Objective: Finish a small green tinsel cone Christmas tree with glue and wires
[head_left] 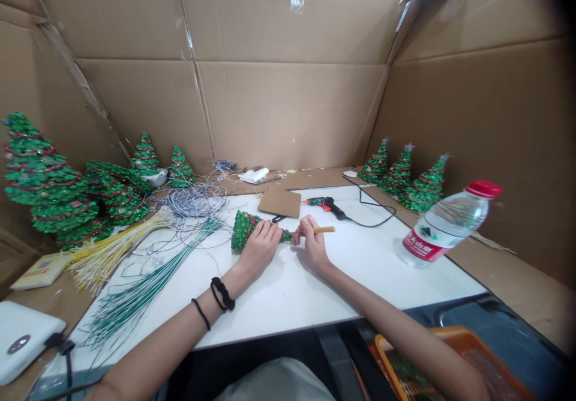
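A small green tree (240, 228) lies on its side on the white board (279, 293), its tip pointing right. My left hand (262, 240) is wrapped over its middle, fingers closed on it. At the tip, my right hand (310, 240) pinches a thin tan stick (326, 230), whose far end sticks out to the right. What the stick's near end touches is too small to make out. Just behind my hands lie a brown cardboard piece (279, 203) and a glue gun (330, 206) with its nozzle toward the left.
Green wires (148, 287), yellow wires (117, 242) and a tangled silver wire coil (193, 200) lie to the left. Decorated trees (49, 179) stand at the left, others (423, 186) at the back right. A water bottle (443, 227) leans at right. An orange basket (463, 344) sits below the table edge.
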Demonstrator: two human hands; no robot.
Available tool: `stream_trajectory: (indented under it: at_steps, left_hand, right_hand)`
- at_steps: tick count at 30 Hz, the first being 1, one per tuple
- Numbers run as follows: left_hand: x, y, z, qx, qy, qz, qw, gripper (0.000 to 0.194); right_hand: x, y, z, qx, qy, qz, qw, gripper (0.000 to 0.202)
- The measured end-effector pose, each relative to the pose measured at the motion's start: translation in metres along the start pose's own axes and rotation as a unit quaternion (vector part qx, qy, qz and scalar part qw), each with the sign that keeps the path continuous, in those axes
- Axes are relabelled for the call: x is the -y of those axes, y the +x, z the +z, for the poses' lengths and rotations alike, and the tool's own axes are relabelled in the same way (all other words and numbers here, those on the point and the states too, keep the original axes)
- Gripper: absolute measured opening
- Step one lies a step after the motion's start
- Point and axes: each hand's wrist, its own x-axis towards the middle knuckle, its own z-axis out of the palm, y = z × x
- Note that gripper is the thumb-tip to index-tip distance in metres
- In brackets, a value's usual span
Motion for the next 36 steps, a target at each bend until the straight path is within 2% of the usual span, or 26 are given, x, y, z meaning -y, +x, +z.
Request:
stream_trajectory:
  at_steps: [4, 7, 12, 17, 20, 25, 28, 32, 36]
  left_hand:
    - [0.000, 0.000, 0.000, 0.003, -0.020, -0.008, 1.000, 0.025]
    - [0.002, 0.001, -0.003, 0.003, -0.022, 0.003, 1.000, 0.025]
    - [0.009, -0.002, -0.007, -0.051, -0.045, 0.012, 0.998, 0.024]
    - [0.019, -0.007, -0.018, -0.133, -0.110, -0.063, 0.983, 0.024]
    - [0.024, -0.009, -0.022, -0.161, -0.147, -0.094, 0.971, 0.025]
    - [0.034, -0.011, -0.025, -0.209, -0.186, -0.146, 0.949, 0.031]
    - [0.039, -0.013, -0.026, -0.222, -0.212, -0.192, 0.932, 0.034]
    - [0.043, -0.015, -0.027, -0.210, -0.250, -0.254, 0.911, 0.033]
    - [0.045, -0.014, -0.029, -0.199, -0.268, -0.276, 0.901, 0.034]
  right_hand:
    - [0.004, 0.005, -0.005, -0.074, 0.030, -0.018, 0.997, 0.034]
    - [0.001, 0.011, -0.009, -0.093, 0.000, -0.017, 0.996, 0.032]
    - [-0.004, 0.014, -0.013, -0.034, -0.071, -0.010, 0.997, 0.033]
    - [0.000, 0.012, -0.012, 0.038, -0.061, 0.002, 0.997, 0.030]
    - [0.000, 0.011, -0.013, 0.080, -0.049, -0.013, 0.995, 0.036]
    - [-0.002, 0.009, -0.013, 0.109, -0.065, -0.013, 0.992, 0.038]
    - [-0.001, 0.008, -0.012, 0.111, -0.076, 0.005, 0.991, 0.039]
    - [0.000, 0.008, -0.012, 0.122, -0.078, 0.022, 0.989, 0.039]
    - [-0.004, 0.009, -0.014, 0.128, -0.086, 0.033, 0.987, 0.041]
